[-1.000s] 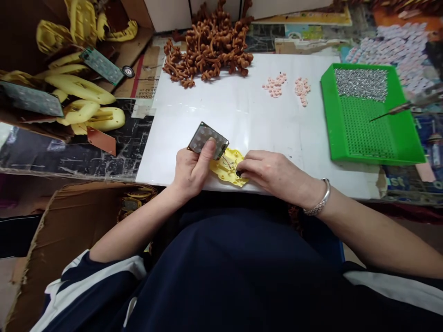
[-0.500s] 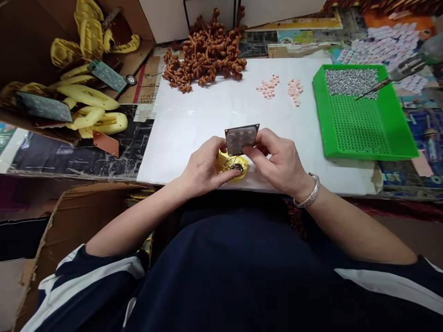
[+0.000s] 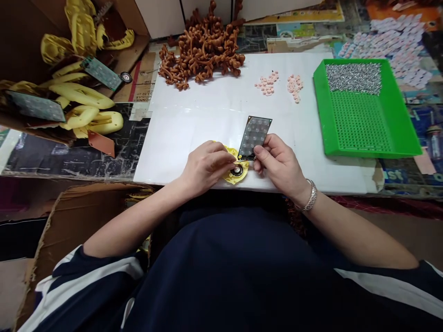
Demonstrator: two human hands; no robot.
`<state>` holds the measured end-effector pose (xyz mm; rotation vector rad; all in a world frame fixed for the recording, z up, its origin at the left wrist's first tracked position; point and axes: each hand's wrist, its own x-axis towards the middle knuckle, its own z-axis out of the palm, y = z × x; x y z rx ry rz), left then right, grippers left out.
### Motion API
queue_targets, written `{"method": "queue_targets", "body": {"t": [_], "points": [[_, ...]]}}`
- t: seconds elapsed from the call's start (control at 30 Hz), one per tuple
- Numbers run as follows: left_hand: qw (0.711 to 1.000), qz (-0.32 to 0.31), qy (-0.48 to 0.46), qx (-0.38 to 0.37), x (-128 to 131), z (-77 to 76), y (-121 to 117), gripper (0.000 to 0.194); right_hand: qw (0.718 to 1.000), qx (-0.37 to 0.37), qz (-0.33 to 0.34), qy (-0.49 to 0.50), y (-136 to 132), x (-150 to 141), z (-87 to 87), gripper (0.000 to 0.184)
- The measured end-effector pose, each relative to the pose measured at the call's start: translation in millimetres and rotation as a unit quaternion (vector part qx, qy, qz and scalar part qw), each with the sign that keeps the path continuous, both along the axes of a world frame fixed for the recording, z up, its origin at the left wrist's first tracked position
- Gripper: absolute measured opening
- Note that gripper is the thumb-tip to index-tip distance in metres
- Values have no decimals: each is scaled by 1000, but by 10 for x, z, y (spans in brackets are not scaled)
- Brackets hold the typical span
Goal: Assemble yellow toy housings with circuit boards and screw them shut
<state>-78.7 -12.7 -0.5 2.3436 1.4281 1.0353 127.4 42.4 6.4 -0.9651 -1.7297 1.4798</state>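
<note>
My right hand [image 3: 279, 163] pinches the lower edge of a small dark circuit board [image 3: 255, 135] with rows of round pads, holding it tilted up over the white tabletop [image 3: 214, 115]. My left hand [image 3: 206, 165] is closed on a yellow plastic shell [image 3: 238, 171] lying at the table's near edge. A small round black speaker sits in the shell, joined to the board by thin wires.
A heap of brown rubber parts [image 3: 202, 50] lies at the table's far edge. Two small piles of pink pieces [image 3: 277, 84] sit right of middle. A green tray [image 3: 363, 110] holds metal screws. A box at left contains yellow shells [image 3: 83, 106] and green boards.
The circuit board passed from my left hand to my right and swung from the left of the shell to its right. My left hand moved onto the yellow shell.
</note>
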Motion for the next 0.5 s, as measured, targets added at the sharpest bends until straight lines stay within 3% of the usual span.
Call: {"method": "queue_targets", "body": {"t": [0.17, 0.27, 0.33, 0.5], "points": [[985, -67, 109, 115, -97, 25, -96, 19, 998, 35, 44, -4, -52, 28, 40, 36], [980, -58, 138, 128, -79, 23, -128, 21, 991, 103, 84, -24, -91, 41, 62, 20], [984, -36, 121, 127, -38, 8, -125, 20, 987, 134, 75, -45, -103, 48, 67, 14], [986, 50, 96, 127, 110, -43, -74, 20, 998, 45, 1, -44, -70, 54, 49, 32]]}}
